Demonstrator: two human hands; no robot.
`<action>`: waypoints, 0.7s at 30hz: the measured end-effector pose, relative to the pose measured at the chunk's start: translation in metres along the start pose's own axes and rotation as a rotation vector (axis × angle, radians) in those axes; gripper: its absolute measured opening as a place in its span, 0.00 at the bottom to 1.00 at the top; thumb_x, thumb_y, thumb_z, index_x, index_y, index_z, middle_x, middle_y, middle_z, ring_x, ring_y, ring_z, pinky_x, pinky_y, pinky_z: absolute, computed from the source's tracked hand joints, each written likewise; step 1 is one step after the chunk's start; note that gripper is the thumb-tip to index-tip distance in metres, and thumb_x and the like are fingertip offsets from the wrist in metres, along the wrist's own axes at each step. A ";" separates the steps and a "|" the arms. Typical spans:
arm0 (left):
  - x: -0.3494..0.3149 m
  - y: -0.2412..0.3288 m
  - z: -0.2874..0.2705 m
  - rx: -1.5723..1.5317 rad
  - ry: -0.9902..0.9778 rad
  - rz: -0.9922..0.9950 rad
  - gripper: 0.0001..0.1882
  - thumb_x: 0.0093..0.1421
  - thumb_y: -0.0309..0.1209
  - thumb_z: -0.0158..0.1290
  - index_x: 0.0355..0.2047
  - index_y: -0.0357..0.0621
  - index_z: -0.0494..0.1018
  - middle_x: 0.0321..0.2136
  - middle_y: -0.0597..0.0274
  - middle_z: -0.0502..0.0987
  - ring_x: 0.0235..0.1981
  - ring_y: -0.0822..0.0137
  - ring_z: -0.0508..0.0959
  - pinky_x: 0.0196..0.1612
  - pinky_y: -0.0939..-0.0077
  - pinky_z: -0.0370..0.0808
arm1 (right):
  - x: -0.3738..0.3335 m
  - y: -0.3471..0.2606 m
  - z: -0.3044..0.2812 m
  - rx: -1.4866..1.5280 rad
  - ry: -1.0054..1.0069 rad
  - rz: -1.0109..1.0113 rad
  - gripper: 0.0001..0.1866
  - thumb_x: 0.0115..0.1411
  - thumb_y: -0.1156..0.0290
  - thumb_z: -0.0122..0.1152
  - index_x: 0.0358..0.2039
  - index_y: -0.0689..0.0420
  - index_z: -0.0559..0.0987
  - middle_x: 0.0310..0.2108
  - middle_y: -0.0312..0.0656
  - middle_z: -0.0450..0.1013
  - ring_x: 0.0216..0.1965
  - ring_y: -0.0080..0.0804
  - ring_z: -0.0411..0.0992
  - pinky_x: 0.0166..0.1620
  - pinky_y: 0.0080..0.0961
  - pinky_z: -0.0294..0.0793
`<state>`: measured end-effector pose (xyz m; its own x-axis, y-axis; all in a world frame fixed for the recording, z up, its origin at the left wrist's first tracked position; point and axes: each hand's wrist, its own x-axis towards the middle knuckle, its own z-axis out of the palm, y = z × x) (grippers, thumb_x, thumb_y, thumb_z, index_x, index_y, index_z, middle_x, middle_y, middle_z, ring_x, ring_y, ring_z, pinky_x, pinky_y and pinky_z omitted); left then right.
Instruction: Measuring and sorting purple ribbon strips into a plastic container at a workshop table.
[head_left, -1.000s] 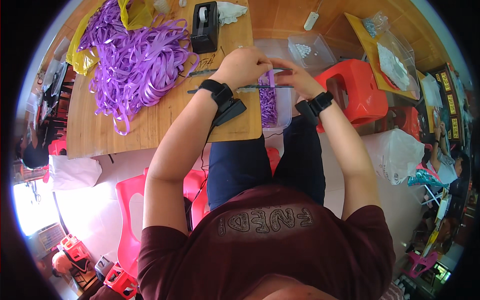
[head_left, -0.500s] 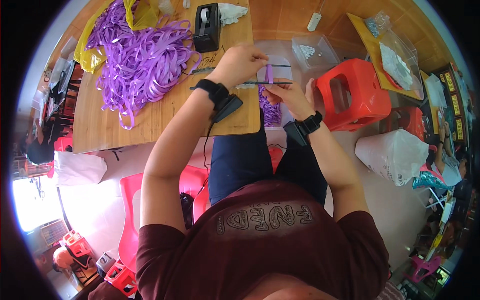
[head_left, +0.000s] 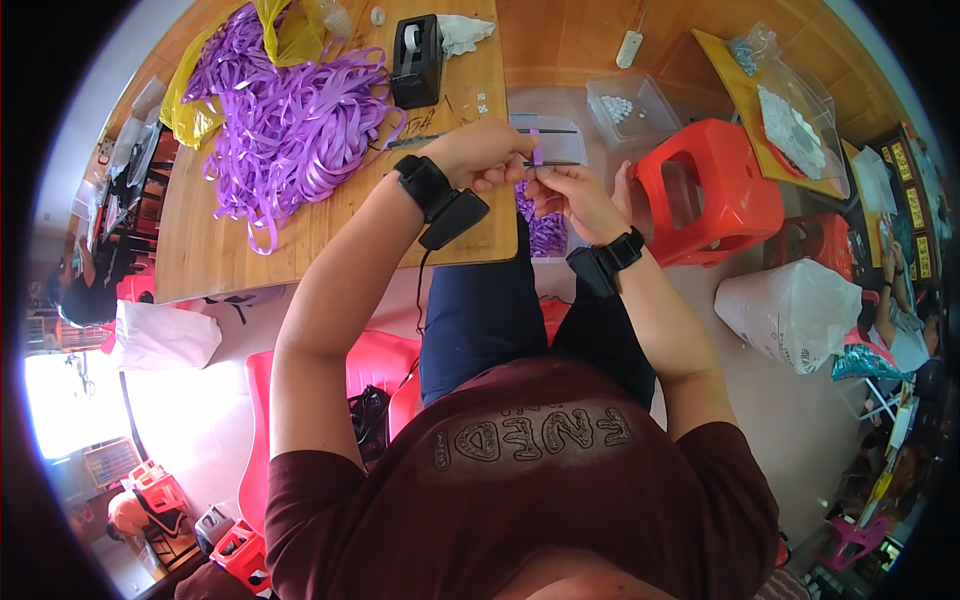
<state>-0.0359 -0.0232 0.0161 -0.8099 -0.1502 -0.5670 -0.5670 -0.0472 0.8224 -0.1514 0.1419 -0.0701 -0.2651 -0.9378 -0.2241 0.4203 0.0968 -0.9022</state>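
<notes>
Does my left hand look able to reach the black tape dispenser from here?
Probably yes: the black tape dispenser stands on the table just beyond your left hand, with nothing tall between.

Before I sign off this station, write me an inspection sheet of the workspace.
Surface: wooden table, bare along its near edge.
Job's things: purple strip across two dark rods extending past the table edge; purple ribbon pile; clear bin holding purple pieces.
Clutter: black tape dispenser, crumpled white sheet, yellow bag.
Hands: left hand and right hand at the nearer rod, by the strip; exact grip unclear.
Cables: black cable hanging from the left wrist device.
Surroundings: red stool at right, white bag on the floor.
</notes>
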 end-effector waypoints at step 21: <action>-0.012 -0.008 0.009 -0.144 -0.017 0.044 0.19 0.67 0.43 0.47 0.26 0.42 0.70 0.19 0.64 0.71 0.12 0.79 0.63 0.12 0.80 0.56 | -0.026 -0.039 0.011 -0.122 -0.031 0.063 0.11 0.63 0.65 0.60 0.36 0.61 0.82 0.28 0.39 0.78 0.27 0.24 0.75 0.31 0.19 0.75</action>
<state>-0.0236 -0.0119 0.0160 -0.8365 -0.1388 -0.5301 -0.5045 -0.1825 0.8439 -0.1511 0.1588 -0.0249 -0.2139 -0.9381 -0.2723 0.3265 0.1940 -0.9251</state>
